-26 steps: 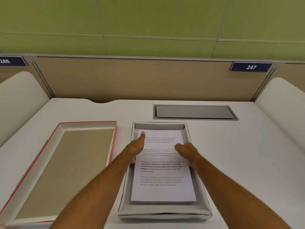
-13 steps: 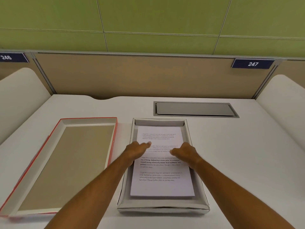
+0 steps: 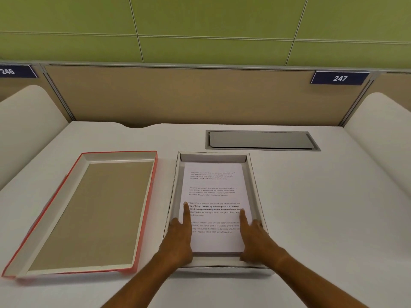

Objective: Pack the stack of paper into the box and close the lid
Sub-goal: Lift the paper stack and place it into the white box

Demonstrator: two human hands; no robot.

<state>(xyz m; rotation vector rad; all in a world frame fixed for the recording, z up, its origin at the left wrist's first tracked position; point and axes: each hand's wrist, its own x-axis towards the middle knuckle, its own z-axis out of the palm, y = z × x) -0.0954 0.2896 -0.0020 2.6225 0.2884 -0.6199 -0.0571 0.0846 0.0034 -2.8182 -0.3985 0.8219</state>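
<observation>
Head view: the paper (image 3: 214, 205) lies flat inside the box (image 3: 174, 196), its long axis running away from the person, a gap showing at the far wall. The left hand (image 3: 179, 238) and right hand (image 3: 253, 238) rest open on the sheet's near half, one at each long edge, forefingers stretched forward, gripping nothing. The lid (image 3: 86, 210) lies inside-up on the desk (image 3: 322, 207), just left of the box and parallel to it. The left hand is nearer the lid, so closing likely begins with a leftward reach.
</observation>
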